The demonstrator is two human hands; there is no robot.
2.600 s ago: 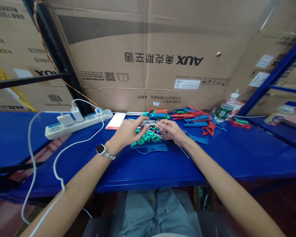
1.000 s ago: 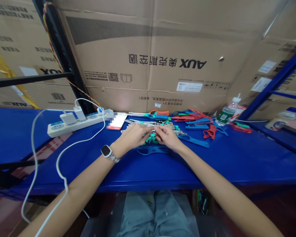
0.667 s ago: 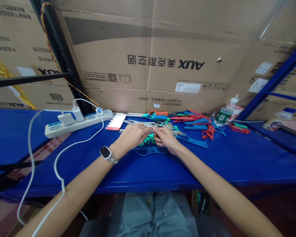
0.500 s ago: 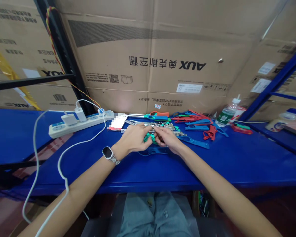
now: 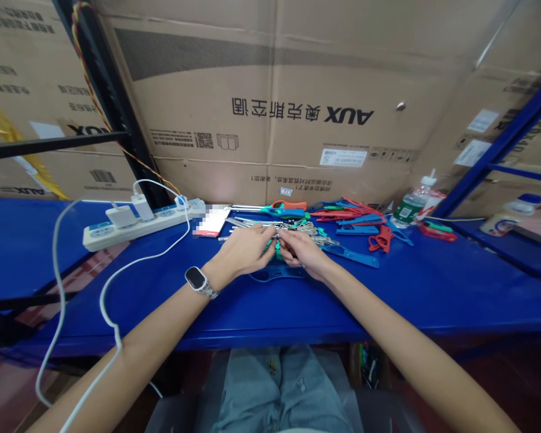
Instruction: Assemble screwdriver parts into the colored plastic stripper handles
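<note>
Both hands work near the middle of the bench [image 5: 433, 294], closer to its back edge than its front. The right hand [image 5: 307, 252] is closed in a pinch on a small metal piece [image 5: 278, 236], mostly hidden by the fingers, so its pointing and long axis cannot be told. The left hand [image 5: 244, 249] curls in from the left, fingertips at the same piece; whether it grips cannot be told. A watch [image 5: 196, 278] circles the left wrist. Small green pieces [image 5: 278, 252] show between the hands. Just behind lie metal rods [image 5: 240, 223], long axes roughly along the back edge. In front, a blue handle shell [image 5: 277, 274] lies lengthwise from left to right; another, the slanted shell [image 5: 358, 257], runs toward the right front corner. Nearer the back edge, a stick lighter [image 5: 293, 213] with orange beside its blue handle points its metal stem at the left edge. To its right, red and blue shells [image 5: 351, 210] are heaped, with a green-labelled bottle [image 5: 406, 211] beyond. Left of the rods lie a white card [image 5: 219, 219] with a red edge and a slanting power strip [image 5: 162, 224]. Behind the bench, a carton [image 5: 270, 72] reads "AUX 奥克斯空调", printed upside down; its white label [image 5: 342, 157] is too small to read.
</note>
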